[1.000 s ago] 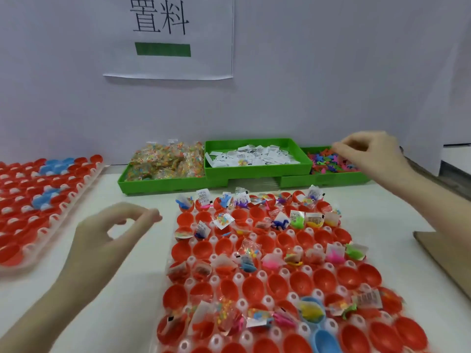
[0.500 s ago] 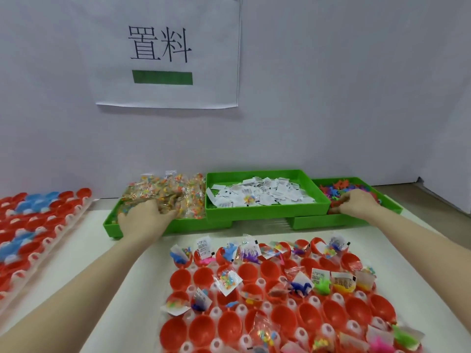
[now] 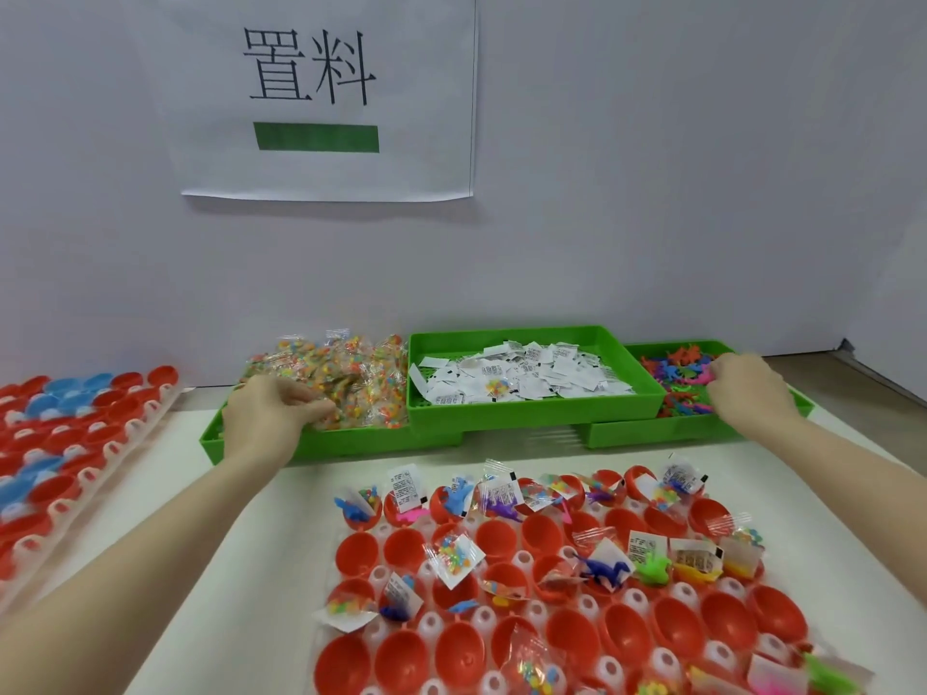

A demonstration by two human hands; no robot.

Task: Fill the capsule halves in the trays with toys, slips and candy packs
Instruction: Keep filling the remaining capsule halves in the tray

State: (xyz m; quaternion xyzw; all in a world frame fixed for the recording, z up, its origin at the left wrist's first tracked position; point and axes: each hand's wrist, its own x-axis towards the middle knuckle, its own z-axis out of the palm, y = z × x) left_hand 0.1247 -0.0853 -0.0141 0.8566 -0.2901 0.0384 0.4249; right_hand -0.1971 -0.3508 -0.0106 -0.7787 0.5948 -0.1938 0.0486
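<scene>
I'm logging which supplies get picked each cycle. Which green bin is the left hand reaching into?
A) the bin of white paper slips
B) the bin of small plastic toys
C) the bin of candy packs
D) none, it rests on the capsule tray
C: the left hand lies on the heap of candy packs in the leftmost bin, while the right hand is at the toys.
</scene>
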